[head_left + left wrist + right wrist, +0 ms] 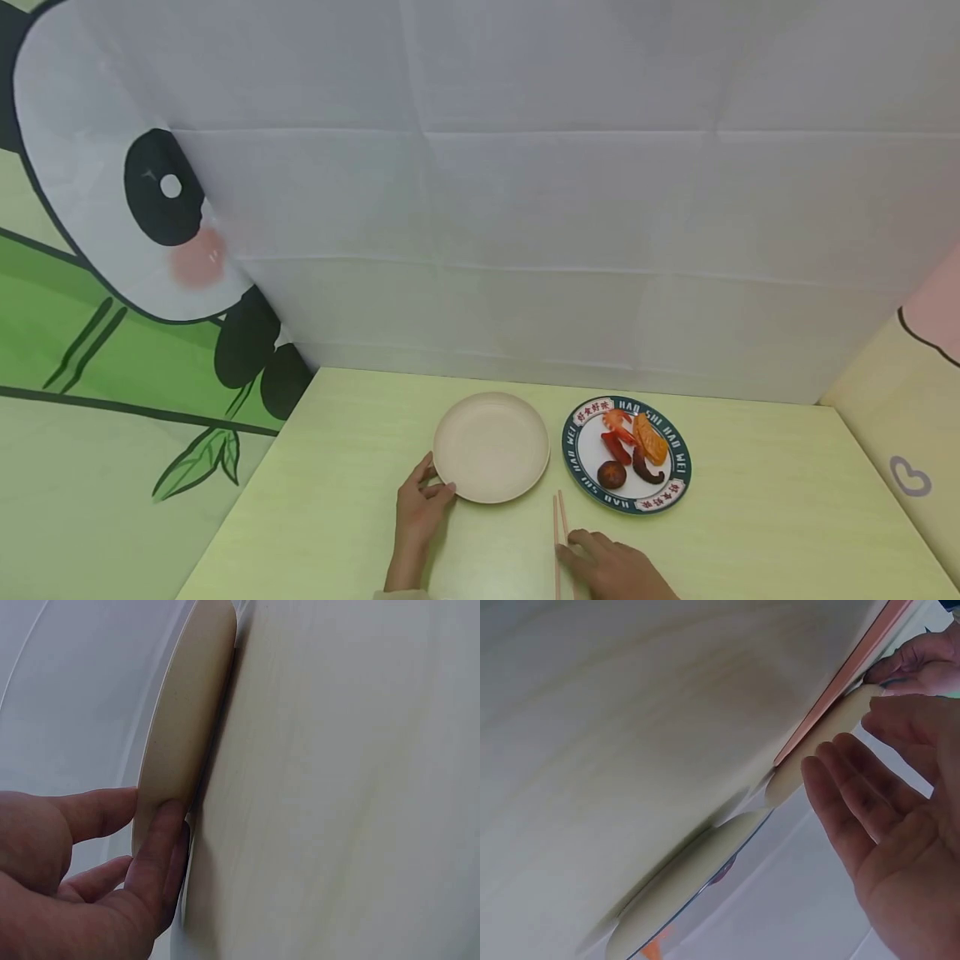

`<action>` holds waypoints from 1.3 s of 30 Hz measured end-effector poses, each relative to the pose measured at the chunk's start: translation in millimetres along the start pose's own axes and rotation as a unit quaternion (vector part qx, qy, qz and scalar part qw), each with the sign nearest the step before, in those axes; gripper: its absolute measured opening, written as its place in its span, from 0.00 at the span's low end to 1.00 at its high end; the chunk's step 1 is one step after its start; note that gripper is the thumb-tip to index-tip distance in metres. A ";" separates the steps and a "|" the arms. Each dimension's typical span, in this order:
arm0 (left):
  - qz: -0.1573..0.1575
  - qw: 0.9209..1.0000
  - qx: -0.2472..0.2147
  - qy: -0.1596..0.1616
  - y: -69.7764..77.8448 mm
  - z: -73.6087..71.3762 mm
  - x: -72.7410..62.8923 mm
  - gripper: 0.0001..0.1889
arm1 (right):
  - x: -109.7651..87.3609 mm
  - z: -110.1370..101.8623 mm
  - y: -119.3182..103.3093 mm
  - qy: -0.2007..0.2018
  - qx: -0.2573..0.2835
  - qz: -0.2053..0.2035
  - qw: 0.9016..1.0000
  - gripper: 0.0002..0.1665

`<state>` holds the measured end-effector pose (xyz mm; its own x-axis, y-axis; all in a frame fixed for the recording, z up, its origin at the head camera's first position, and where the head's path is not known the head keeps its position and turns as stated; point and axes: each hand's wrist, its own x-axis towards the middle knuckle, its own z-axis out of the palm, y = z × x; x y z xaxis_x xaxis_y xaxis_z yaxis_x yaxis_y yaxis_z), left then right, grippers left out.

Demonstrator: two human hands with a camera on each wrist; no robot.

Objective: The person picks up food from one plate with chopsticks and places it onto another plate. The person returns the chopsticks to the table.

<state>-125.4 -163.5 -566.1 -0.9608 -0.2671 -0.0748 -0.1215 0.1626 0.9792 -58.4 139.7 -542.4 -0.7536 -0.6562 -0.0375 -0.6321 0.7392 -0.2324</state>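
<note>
A plain beige plate [491, 448] lies on the table, and my left hand [423, 508] pinches its near left rim. In the left wrist view, the fingers [154, 847] press the plate's side [187, 712] while the thumb meets its edge. A pair of pinkish chopsticks [557, 546] lies on the tabletop to the right of that plate. Over their right side hovers my right hand [618, 568], its fingers loosely bent. From the right wrist view, nothing is between those fingers [840, 802], and a chopstick [840, 682] shows beyond them.
To the right is a round plate with a dark green lettered rim [573, 454]. It bears several food pieces, among them a round brown one [611, 475] and an orange one [649, 440]. A white cloth wall [525, 317] rises behind the pale table [337, 467].
</note>
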 end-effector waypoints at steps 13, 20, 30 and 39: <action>0.002 1.000 0.000 -0.003 2.1 -1.1 -1.2 0.38 | -20.8 -12.4 21.0 0.173 -0.080 0.028 0.981 0.30; 0.008 1.000 -0.002 -0.009 1.0 -0.7 -1.5 0.38 | -31.6 -15.1 31.4 0.253 -0.109 0.065 0.959 0.32; 0.021 1.000 0.021 -0.004 1.7 -3.8 0.1 0.39 | -46.6 -17.7 43.8 0.251 -0.112 0.150 0.950 0.31; 0.031 0.996 0.085 0.000 7.7 -12.9 -5.5 0.38 | -56.8 -12.9 56.3 0.282 -0.077 0.184 0.939 0.30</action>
